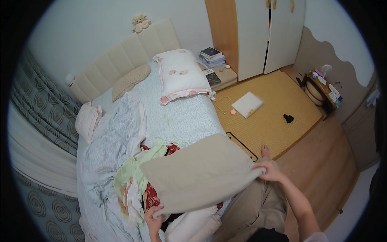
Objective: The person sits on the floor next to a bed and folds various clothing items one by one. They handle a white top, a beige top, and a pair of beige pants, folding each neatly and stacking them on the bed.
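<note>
A beige cloth is spread over the near part of the bed, its surface mostly smooth. My left hand grips its near left corner, and my right hand pinches the near right corner above my leg. Under and beside the cloth lie a light green garment, a red patterned cloth and a rolled white fabric. What the beige cloth covers beneath its middle is hidden.
The bed also bears a rumpled blue quilt, a white pillow and a beige pillow. A black metal frame lies along the bed's right side. On the mat are a white flat case and a black item.
</note>
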The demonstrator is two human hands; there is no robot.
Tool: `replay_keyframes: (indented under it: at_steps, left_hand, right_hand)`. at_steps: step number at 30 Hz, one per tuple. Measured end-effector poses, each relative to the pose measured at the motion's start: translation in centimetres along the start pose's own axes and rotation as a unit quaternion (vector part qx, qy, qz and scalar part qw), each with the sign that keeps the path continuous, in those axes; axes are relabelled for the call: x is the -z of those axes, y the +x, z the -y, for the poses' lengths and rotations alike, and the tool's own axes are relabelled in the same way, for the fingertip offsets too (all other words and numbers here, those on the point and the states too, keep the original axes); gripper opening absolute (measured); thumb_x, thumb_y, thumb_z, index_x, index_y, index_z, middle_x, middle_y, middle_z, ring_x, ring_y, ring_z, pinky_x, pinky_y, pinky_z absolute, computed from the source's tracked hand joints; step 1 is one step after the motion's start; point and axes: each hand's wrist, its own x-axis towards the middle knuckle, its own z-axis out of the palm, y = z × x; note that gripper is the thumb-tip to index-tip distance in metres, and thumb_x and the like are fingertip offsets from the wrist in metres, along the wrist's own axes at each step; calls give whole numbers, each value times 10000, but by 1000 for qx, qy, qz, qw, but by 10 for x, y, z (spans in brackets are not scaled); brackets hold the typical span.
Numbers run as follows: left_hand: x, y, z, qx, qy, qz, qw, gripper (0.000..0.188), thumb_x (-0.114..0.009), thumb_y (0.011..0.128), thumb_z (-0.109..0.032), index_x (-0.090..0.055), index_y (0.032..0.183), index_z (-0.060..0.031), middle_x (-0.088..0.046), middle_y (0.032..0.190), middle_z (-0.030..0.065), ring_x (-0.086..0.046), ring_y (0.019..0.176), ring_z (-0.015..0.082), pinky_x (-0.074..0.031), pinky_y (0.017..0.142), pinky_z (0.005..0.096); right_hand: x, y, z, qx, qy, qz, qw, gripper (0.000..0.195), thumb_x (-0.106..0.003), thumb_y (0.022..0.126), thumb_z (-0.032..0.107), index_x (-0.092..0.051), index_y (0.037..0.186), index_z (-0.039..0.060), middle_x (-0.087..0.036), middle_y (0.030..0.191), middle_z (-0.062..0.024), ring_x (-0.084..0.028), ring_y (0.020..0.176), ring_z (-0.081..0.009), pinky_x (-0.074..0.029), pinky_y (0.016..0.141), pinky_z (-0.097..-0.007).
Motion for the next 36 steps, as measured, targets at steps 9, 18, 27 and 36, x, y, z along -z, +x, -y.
replay_keyframes:
  at_steps: [9, 18, 27, 36]
  left_hand:
    - [-38, 189, 61, 242, -289, -138, 916, 262, -635, 739, -75, -551, 967, 21, -603, 900, 101, -578, 795, 183, -469, 732, 296]
    - [-67, 155, 77, 276, 136, -58, 950, 586, -609, 827, -241, -417, 1224, 144, -507, 1177, 287, -493, 1120, 314, -405, 921, 352]
    - [-45, 163, 51, 122, 198, -78, 969, 275, -508, 881, -80, -484, 1078, 110, -582, 860, 282, -562, 757, 338, -441, 699, 293]
    - [-72, 150, 52, 172, 396, -141, 891, 602, -597, 817, -403, -488, 1142, 92, -582, 1022, 290, -557, 969, 424, -431, 840, 428]
  right_hand:
    - [-44, 185, -87, -149, 242, -255, 924, 531, -734, 692, 166, -518, 1153, 16, -595, 990, -85, -562, 898, -161, -471, 772, -283]
    - [-67, 191, -98, -287, 286, -146, 903, 467, -667, 799, 256, -532, 1156, -14, -605, 1054, -109, -576, 930, -184, -468, 795, -295]
    - [-81, 197, -136, -218, 186, -249, 925, 379, -539, 897, 301, -584, 1093, -20, -633, 1007, -124, -592, 899, -195, -460, 792, -311]
    - [-99, 177, -177, -403, 322, -111, 849, 825, -523, 779, 630, -466, 1263, -36, -530, 1221, -187, -516, 1119, -269, -402, 934, -332]
